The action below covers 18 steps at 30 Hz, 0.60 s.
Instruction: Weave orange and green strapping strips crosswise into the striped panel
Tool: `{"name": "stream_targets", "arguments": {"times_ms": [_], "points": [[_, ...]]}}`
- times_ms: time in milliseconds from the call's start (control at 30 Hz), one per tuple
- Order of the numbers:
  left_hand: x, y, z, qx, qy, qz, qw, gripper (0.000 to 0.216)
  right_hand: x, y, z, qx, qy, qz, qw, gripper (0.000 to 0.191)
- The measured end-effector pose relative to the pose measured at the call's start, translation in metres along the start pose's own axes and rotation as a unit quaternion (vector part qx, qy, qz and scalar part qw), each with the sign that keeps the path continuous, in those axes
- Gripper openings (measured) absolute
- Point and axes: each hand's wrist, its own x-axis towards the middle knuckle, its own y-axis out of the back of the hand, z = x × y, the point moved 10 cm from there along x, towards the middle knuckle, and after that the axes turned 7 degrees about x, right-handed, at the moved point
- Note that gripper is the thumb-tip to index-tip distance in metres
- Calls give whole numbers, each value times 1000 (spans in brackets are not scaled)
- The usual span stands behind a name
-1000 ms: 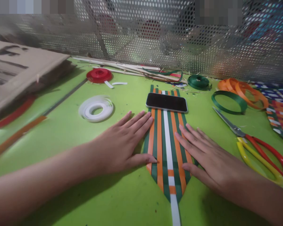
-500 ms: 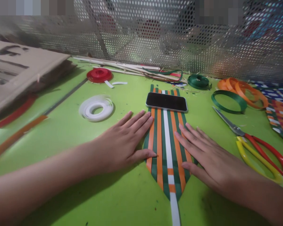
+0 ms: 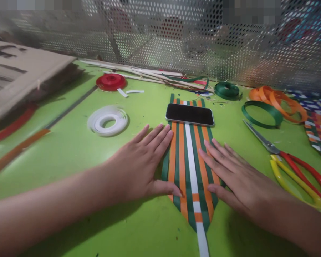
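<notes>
Strips of green, orange and white ribbon (image 3: 182,160) lie side by side in front of me and taper to a point at the near end. Along the middle runs a white strip (image 3: 191,157), crossed by orange near the point, its tail reaching toward me. A phone (image 3: 189,114) rests face up across the far part of the strips. My left hand (image 3: 147,160) lies flat with fingers spread, its fingertips and thumb on the left edge of the strips. From the right, my right hand (image 3: 232,175) rests open, fingertips on the right edge.
Scissors (image 3: 273,148) with red and yellow handles lie at right, near green (image 3: 262,114) and orange ribbon coils (image 3: 280,101). A white roll (image 3: 108,121) and red roll (image 3: 111,82) sit left. Cardboard (image 3: 29,64) stands far left; a perforated metal panel (image 3: 155,46) borders the back.
My left thumb has slid nearer to me along the strips, spreading farther from the fingers. My right hand keeps nearly the same place. The view has shifted slightly.
</notes>
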Motion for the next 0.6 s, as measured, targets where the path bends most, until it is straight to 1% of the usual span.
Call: {"name": "stream_targets", "arguments": {"times_ms": [67, 100, 267, 300, 367, 433, 500, 533, 600], "points": [[0, 0, -1, -6, 1, -4, 1000, 132, 0, -1, 0, 0, -2, -6, 1000, 93], [0, 0, -2, -11, 2, -9, 1000, 128, 0, -1, 1, 0, -3, -8, 1000, 93], [1, 2, -15, -49, 6, -48, 998, 92, 0, -2, 3, 3, -5, -11, 1000, 91], [1, 4, -17, -50, 12, -45, 998, 90, 0, -1, 3, 3, -5, -10, 1000, 90], [-2, 13, -20, -44, 24, -20, 999, 92, -1, 0, 3, 2, -1, -4, 1000, 89], [-7, 25, -12, -35, 22, 19, 999, 96, -1, 4, -1, 2, 14, 6, 1000, 90], [-13, 35, 6, -35, -10, 46, 998, 98, -1, 8, -7, 0, 36, 19, 999, 98], [-16, 37, 17, -40, -33, 50, 997, 99, 0, 9, -10, -1, 47, 22, 999, 104], [-18, 34, 37, -49, -76, 37, 995, 101, 1, 9, -15, -3, 67, 21, 998, 119]]}}
